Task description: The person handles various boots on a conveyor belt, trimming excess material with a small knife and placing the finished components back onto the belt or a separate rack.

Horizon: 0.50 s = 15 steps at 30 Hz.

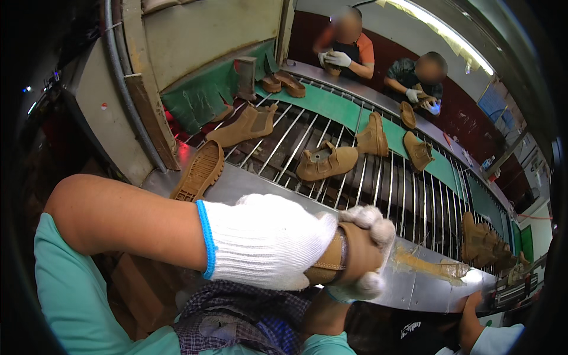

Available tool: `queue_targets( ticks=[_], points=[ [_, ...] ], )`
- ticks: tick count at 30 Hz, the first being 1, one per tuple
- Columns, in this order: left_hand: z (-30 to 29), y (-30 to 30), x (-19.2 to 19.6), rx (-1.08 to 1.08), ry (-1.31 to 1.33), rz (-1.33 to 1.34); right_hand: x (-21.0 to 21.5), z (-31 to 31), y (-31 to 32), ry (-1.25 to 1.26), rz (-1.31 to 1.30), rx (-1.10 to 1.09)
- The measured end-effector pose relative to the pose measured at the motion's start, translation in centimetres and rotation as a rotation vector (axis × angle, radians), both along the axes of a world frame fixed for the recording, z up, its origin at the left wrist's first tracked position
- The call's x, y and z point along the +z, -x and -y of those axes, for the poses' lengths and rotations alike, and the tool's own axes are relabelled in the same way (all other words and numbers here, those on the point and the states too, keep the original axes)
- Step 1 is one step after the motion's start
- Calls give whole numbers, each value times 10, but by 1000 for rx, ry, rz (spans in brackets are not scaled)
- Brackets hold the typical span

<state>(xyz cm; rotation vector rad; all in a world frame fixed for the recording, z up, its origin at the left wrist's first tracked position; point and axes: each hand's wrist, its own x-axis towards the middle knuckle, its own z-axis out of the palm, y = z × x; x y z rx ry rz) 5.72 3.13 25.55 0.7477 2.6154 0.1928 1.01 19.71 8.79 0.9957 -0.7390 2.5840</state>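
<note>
My left hand (272, 239), in a white knitted glove with a blue cuff, reaches across in front of me and is closed around a tan suede boot (325, 266). From below, my right hand (373, 228), also gloved, wraps round the boot's other end, its fingers showing above and below. Between those fingers is a brown sole (362, 254), slightly smeared by motion and set against the boot. Most of the boot is hidden by the gloves. Past my left forearm, a loose brown sole (201, 171) leans at the metal edge, tread facing me.
A conveyor of metal bars (296, 133) with a green strip (334, 106) carries a tan ankle boot (248, 125), a buckled shoe (327, 163) and other boots. Several boots (482, 239) stand at right. Two gloved co-workers (355, 53) handle shoes opposite. Another person's forearm (470, 319) rests at lower right.
</note>
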Motion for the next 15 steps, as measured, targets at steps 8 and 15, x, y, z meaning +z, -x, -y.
queue_targets(
  ticks=[8, 15],
  points=[
    [-14, 20, -9, -61, 41, 29, -4, -27, 3, -210, -53, -114],
    [-24, 40, 1, -81, 145, 34, 47, -52, -11, -780, 131, -284]
  ],
)
